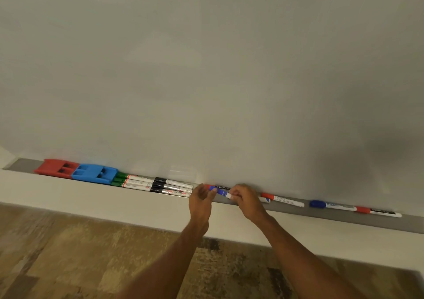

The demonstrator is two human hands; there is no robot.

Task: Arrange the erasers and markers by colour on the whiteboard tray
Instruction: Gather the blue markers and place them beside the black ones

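Observation:
A grey tray (298, 211) runs along the whiteboard's foot. At its left end sit a red eraser (56, 167) and a blue eraser (94, 173), then green-capped markers (130, 181) and black-capped markers (172, 187) in stacked rows. My right hand (246, 201) pinches the white end of a blue-capped marker (220, 192); my left hand (201, 195) touches its blue cap with curled fingers. Behind it lies a red-capped marker (218, 187) with a dark barrel. Further right lie a red-capped marker (283, 200), a blue-capped marker (330, 205) and another red-capped marker (378, 212).
The whiteboard (206, 69) fills the upper view. A pale ledge (91, 197) sits below the tray, and a wood-pattern floor (68, 253) lies beneath. Bare tray shows at the far left and right ends.

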